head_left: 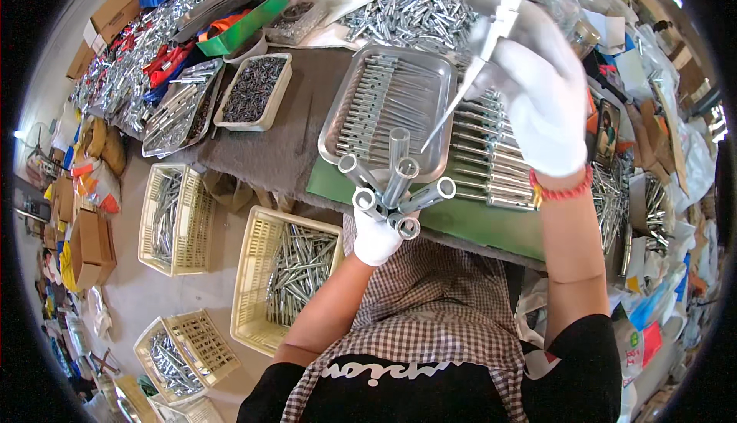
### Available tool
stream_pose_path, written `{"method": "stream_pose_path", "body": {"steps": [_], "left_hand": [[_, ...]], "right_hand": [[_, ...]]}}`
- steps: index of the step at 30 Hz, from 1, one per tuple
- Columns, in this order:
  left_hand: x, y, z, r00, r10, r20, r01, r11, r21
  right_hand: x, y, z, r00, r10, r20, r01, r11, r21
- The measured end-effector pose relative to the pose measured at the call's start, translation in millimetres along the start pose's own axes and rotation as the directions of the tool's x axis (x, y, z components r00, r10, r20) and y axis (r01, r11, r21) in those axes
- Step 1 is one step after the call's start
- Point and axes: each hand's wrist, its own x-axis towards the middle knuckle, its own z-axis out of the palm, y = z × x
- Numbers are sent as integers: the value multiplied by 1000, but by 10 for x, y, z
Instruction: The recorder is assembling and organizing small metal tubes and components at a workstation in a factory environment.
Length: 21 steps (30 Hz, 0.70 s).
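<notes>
My left hand point(376, 240), in a white glove, is closed around a bunch of several shiny metal tubes point(401, 183), their open ends fanned out and facing up. Higher up at the right, my gloved right hand point(539, 89) grips a long tapered metal pin point(503, 18) with a wider, stepped upper end. Motion blurs that hand a little, and the pin's thin tip slants down to the left over the tray. Similar pins with holed heads lie in a row in the metal tray point(328, 127). Beside it, a row of metal tubes point(480, 168) lies on the green mat point(491, 227).
A cream tub point(223, 120) of dark screws stands left on the bench point(307, 77). Behind the tray is a heap of metal parts point(418, 20). On the floor, a cream basket point(244, 300) of metal tubes stands by my left arm, with more baskets point(201, 231) further left.
</notes>
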Motion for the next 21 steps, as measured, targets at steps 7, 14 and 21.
{"method": "stream_pose_path", "body": {"steps": [7,14,21], "left_hand": [[56,62,-4,979,199,41,-203,967,155],[64,46,45,983,181,-10,-177,969,173],[27,-141,37,991,-121,63,134,947,-292]], "right_hand": [[-249,-74,110,912,-225,342,386,751,-536],[-360,37,220,943,-77,323,259,779,-572],[-397,-99,168,915,-94,393,355,651,-671]]}}
